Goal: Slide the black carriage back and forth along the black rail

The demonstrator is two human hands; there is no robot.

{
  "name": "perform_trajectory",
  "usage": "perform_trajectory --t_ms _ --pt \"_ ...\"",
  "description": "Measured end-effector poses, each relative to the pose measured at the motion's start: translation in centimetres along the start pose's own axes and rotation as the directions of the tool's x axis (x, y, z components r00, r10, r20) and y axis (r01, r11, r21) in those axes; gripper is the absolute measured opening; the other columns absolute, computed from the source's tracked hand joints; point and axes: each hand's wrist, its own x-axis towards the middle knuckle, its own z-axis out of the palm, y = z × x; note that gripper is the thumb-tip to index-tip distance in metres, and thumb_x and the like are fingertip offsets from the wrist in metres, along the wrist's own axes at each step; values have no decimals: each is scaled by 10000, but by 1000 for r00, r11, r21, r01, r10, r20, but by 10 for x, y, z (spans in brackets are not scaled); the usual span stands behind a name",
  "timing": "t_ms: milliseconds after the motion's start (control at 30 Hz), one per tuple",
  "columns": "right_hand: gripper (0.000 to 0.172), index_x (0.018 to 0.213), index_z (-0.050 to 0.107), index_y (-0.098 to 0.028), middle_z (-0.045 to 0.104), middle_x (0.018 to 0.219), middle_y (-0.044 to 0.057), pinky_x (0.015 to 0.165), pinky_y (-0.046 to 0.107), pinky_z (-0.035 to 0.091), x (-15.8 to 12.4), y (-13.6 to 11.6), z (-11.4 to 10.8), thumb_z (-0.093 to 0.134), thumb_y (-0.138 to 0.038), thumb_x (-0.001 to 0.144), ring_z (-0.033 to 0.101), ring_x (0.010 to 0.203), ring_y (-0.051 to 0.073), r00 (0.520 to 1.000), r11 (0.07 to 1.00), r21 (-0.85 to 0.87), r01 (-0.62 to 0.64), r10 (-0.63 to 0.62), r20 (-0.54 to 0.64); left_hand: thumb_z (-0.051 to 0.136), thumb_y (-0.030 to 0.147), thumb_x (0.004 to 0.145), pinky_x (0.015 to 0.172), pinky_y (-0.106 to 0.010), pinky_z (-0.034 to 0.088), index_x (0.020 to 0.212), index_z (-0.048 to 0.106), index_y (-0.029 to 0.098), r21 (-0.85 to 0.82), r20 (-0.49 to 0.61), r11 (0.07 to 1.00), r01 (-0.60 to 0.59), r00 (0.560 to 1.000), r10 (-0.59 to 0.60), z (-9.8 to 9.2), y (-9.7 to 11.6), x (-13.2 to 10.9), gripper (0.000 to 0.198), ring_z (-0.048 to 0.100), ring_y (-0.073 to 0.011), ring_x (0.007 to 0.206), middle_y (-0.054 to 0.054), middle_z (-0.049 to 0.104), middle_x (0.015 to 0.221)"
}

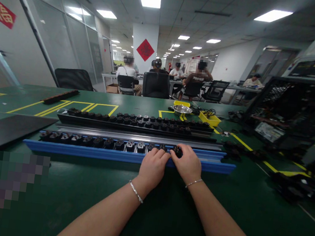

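A long blue metal rail (84, 152) lies across the table in front of me, with a row of black socket modules (109, 143) seated in its channel. My left hand (153, 167) is closed over the rail near the right end of that row, its fingers curled on a black socket module (162, 147). Just to the right, my right hand (189, 162) pinches another round black socket module (176, 151) between thumb and fingers, over the rail's channel. The two hands nearly touch. My fingers partly hide both modules.
Behind the blue rail are a silver rail (138, 137) and a black rail (133, 127) carrying more modules. Farther back stand a metal bowl (182, 110) and a yellow bin (210, 119). An opened black casing (290, 111) and dark parts are at right; a black panel (15, 131) lies left.
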Motion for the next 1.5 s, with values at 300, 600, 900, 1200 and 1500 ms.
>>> perform_trajectory --t_ms 300,600,900,1200,1500 --pt "214 863 603 -206 613 866 45 700 283 389 1 8 -1 498 -356 754 549 799 180 996 996 -60 -61 57 -63 447 127 852 733 -321 405 929 569 226 21 29 1000 23 999 -24 0 2 1 175 454 -194 832 -29 550 894" --pt "203 820 592 -196 609 814 51 715 300 373 5 23 -8 496 -353 734 530 802 196 993 991 -94 -92 84 -88 466 142 851 731 -326 401 932 558 223 45 29 999 4 1000 -5 0 1 1 147 453 -199 843 -20 561 914" --pt "192 813 583 -197 601 825 51 704 310 339 5 18 -9 492 -343 727 511 809 196 989 983 -127 -131 122 -80 468 127 840 735 -326 410 962 554 222 39 33 999 6 999 -7 -1 2 1 176 462 -195 859 -27 560 926" --pt "189 801 570 -194 591 804 55 699 312 339 6 18 -7 483 -340 717 509 804 205 988 984 -112 -135 126 -88 465 113 834 757 -328 420 987 550 225 13 28 1000 17 999 -17 -1 3 0 208 468 -191 874 -28 562 940" --pt "153 772 552 -185 569 790 64 724 307 366 8 21 -6 485 -301 700 491 804 199 991 990 -95 -101 91 -98 471 110 831 747 -326 414 979 545 226 6 37 1000 22 999 -22 -2 3 1 203 466 -196 869 -19 564 945"
